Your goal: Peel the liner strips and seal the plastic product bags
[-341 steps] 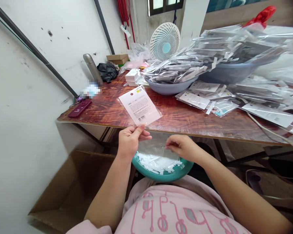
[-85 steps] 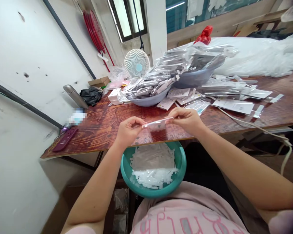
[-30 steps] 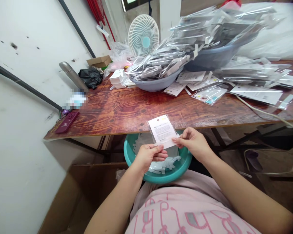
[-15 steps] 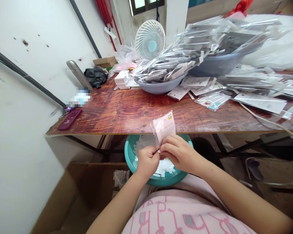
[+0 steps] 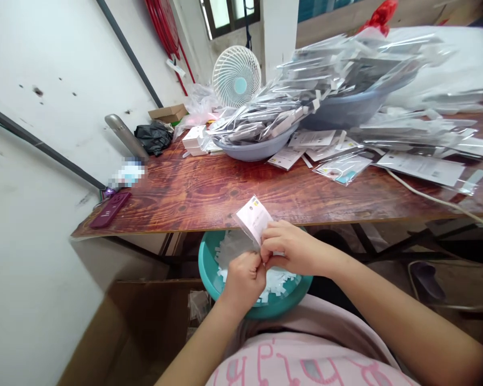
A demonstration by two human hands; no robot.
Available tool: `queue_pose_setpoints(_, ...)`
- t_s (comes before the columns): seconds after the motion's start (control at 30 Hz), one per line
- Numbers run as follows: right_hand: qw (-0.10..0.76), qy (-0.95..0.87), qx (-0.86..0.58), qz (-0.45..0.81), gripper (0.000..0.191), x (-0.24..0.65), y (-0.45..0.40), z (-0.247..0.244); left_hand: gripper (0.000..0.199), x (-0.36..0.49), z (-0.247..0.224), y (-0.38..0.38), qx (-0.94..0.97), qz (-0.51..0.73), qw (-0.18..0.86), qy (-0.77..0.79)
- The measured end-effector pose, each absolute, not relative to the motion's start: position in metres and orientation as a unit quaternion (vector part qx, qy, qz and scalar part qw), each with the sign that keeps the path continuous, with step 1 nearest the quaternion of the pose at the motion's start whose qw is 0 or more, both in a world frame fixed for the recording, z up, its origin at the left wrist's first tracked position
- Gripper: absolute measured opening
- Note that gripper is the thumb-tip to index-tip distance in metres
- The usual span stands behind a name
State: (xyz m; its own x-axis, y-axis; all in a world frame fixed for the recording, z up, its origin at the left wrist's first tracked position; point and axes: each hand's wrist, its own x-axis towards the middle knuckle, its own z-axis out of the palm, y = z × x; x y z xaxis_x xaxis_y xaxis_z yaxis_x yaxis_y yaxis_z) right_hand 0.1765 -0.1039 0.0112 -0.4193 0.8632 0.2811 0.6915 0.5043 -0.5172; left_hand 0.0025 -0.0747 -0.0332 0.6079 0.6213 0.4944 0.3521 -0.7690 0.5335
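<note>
A white printed card in a clear plastic bag [image 5: 254,217] is held up over a teal basin [image 5: 209,273] by both of my hands. My left hand [image 5: 245,273] is closed, fingers curled, pinching at the bag's lower end. Beside it and touching it, my right hand [image 5: 287,246] is closed on the bag's right edge, fingertips bent inward. What exactly lies between the fingertips is hidden. Below, the basin holds many small white strips [image 5: 276,284] and clear film.
On the wooden table [image 5: 177,198] stand two bluish basins [image 5: 251,153] heaped with bagged items. More bagged cards [image 5: 422,166] lie at the right, near a white cable [image 5: 430,193]. A round fan [image 5: 237,75] is behind; a dark red phone-like object [image 5: 110,209] lies at the left corner.
The bagged card has tilted to the left and sits lower against the table edge. My hands have drawn together at its lower end. The whole view has shifted slightly.
</note>
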Motion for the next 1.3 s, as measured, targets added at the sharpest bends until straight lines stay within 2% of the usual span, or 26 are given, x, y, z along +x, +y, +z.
queue_pose_setpoints(0.23, 0.250, -0.841, -0.449, 0.170, 0.009, 0.179, -0.101, 0.010, 0.019, 0.005, -0.034, -0.071, 0.887, 0.334, 0.177, 0.267)
queue_pose_setpoints(0.47, 0.296, -0.826, -0.433, 0.206, 0.009, 0.183, -0.109, 0.004, 0.022, 0.006, -0.034, -0.074, 0.854, 0.330, 0.250, 0.316)
queue_pose_setpoints(0.57, 0.376, -0.784, -0.412, 0.272, 0.010, 0.184, -0.118, 0.002, 0.020, 0.006, -0.032, -0.075, 0.793, 0.334, 0.356, 0.364)
queue_pose_setpoints(0.7, 0.540, -0.646, -0.402, 0.359, 0.011, 0.199, -0.136, 0.005, 0.017, 0.004, -0.026, -0.067, 0.574, 0.376, 0.568, 0.455)
queue_pose_setpoints(0.8, 0.664, -0.523, -0.383, 0.374, 0.012, 0.214, -0.142, 0.005, 0.023, -0.004, -0.017, -0.054, 0.469, 0.440, 0.592, 0.485)
queue_pose_setpoints(0.87, 0.690, -0.481, -0.381, 0.384, 0.012, 0.217, -0.141, 0.000, 0.024, -0.012, -0.009, -0.045, 0.443, 0.482, 0.575, 0.490)
queue_pose_setpoints(0.93, 0.620, -0.506, -0.420, 0.428, 0.009, 0.210, -0.134, -0.010, 0.024, -0.020, -0.002, -0.039, 0.432, 0.511, 0.560, 0.488)
queue_pose_setpoints(1.0, 0.452, -0.605, -0.472, 0.455, 0.015, 0.195, -0.126, -0.021, 0.024, -0.025, 0.006, -0.037, 0.430, 0.527, 0.555, 0.480)
queue_pose_setpoints(1.07, 0.294, -0.705, -0.503, 0.406, 0.024, 0.180, -0.118, -0.029, 0.024, -0.029, 0.013, -0.039, 0.431, 0.535, 0.555, 0.469)
queue_pose_setpoints(1.1, 0.251, -0.737, -0.515, 0.359, 0.021, 0.174, -0.115, -0.031, 0.023, -0.031, 0.016, -0.041, 0.432, 0.536, 0.555, 0.467)
queue_pose_setpoints(1.17, 0.236, -0.763, -0.539, 0.267, 0.007, 0.168, -0.110, -0.031, 0.022, -0.033, 0.022, -0.046, 0.434, 0.535, 0.557, 0.464)
queue_pose_setpoints(1.2, 0.247, -0.766, -0.542, 0.240, 0.011, 0.168, -0.109, -0.029, 0.022, -0.034, 0.025, -0.048, 0.434, 0.533, 0.560, 0.463)
queue_pose_setpoints(1.23, 0.268, -0.767, -0.536, 0.229, 0.014, 0.169, -0.108, -0.026, 0.022, -0.034, 0.027, -0.051, 0.434, 0.531, 0.564, 0.460)
queue_pose_setpoints(1.3, 0.327, -0.751, -0.515, 0.255, 0.006, 0.175, -0.108, -0.016, 0.022, -0.035, 0.031, -0.055, 0.432, 0.524, 0.579, 0.450)
